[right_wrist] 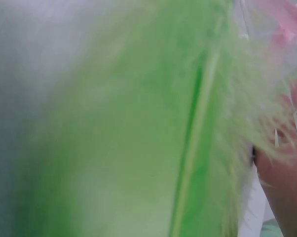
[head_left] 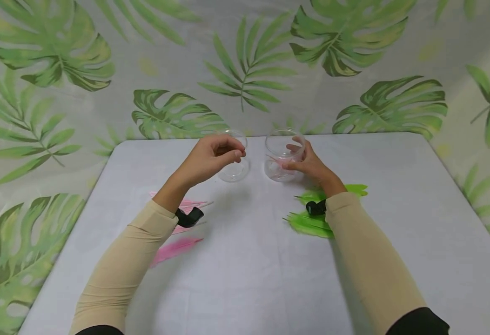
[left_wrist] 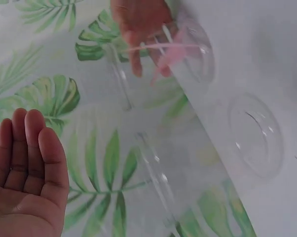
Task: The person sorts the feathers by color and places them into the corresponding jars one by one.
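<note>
Jars: two, clear, round, thin-walled, standing side by side at far centre of table (head_left: 245, 279). Near to far as follows.

Pink feathers (head_left: 175, 249): at least three counted, soft, slender, lying flat near left, partly under left forearm. Green feathers (head_left: 307, 223): count unclear, overlapping, fluffy with pale central quill, lying flat near right, partly under right forearm; blurred and filling right wrist view (right_wrist: 153, 128).

Black wrist straps: two, one per arm. Sleeves: two, beige, close-fitting.

Left hand (head_left: 211, 158): raised just in front of left jar (head_left: 234, 170), fingers loosely curled, holding nothing; left wrist view shows palm bare, fingers relaxed (left_wrist: 25, 168). Contact with left jar: cannot tell.

Right hand (head_left: 307, 160): wrapped round right jar (head_left: 279, 158), fingers curled against wall, thumb side at rim. One pink feather seen inside right jar (left_wrist: 175, 52), lying across interior.

Table covering: plain white cloth, smooth. Backdrop (head_left: 249, 65): fabric printed with large green palm leaves, hanging behind and around table.
</note>
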Demonstrator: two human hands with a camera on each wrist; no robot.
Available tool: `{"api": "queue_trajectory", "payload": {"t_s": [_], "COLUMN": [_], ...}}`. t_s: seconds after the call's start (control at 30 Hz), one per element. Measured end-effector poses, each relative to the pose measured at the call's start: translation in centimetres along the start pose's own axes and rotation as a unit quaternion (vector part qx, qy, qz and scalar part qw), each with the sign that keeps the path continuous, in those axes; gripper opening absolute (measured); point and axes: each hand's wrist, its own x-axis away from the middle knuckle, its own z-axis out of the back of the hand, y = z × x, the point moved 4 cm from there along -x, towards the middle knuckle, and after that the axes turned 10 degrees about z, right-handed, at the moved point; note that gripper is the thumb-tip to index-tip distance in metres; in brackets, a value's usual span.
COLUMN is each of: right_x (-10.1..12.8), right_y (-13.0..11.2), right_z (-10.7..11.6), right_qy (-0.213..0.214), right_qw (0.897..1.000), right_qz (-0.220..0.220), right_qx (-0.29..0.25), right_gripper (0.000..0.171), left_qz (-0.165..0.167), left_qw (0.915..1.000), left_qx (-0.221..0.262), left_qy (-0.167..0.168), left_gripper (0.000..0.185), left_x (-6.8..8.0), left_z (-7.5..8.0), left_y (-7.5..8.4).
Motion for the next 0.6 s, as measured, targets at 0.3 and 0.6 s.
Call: {"api": "queue_trajectory", "payload": {"t_s": [0.3, 0.6], "right_x": [-0.1, -0.1], "right_y": [-0.6, -0.2], "right_z": [-0.4, 0.1], "right_qy": [-0.016, -0.018], "right_qw": [1.000, 1.000], "right_qz": [-0.005, -0.005], "right_qx": [0.023, 0.020], "right_gripper": [0.102, 0.098], "left_qz": [0.044, 0.105], "left_qw": [0.9953, 0.9834], "left_qx": [-0.082, -0.148], "left_qy": [0.027, -0.003], "left_gripper": [0.018, 0.019], "left_x": [2.9, 3.2], "left_z": [3.4, 4.5], "left_y": [-5.0, -10.3]}}
